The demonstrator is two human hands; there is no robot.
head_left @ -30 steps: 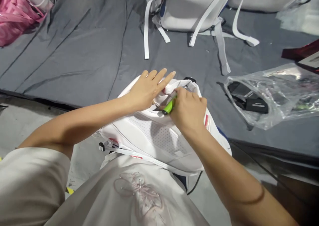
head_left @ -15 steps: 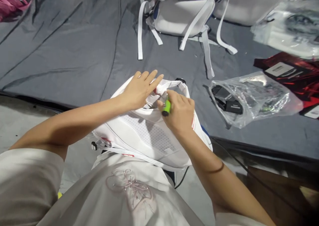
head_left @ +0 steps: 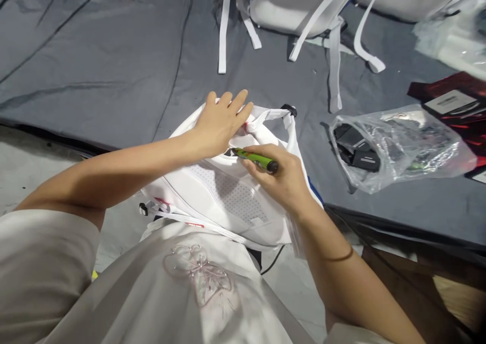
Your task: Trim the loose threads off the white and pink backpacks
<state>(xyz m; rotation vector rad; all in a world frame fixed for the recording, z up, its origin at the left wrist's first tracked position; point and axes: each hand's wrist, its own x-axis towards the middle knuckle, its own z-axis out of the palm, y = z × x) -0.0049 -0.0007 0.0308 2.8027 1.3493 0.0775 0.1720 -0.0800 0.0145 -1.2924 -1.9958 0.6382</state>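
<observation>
A white backpack (head_left: 228, 197) with a perforated back panel lies in front of me, half on the edge of the grey padded table (head_left: 114, 71). My left hand (head_left: 222, 124) presses flat on its upper part, fingers together and pointing away. My right hand (head_left: 281, 179) grips a slim green tool (head_left: 254, 158) with a black end, held almost level, its tip touching the bag just below my left hand. The bag's white top loop (head_left: 273, 115) with a black clip sits just beyond my fingers.
Another white backpack (head_left: 296, 5) with hanging straps lies at the far side. A clear plastic bag (head_left: 395, 146) with dark items rests to the right, next to red-and-black packaging (head_left: 451, 101). More plastic wrap (head_left: 451, 30) is at the upper right.
My right hand has turned the green tool from upright to nearly level, pointing left at the bag. My left hand has stayed on the bag. The view shifted slightly.
</observation>
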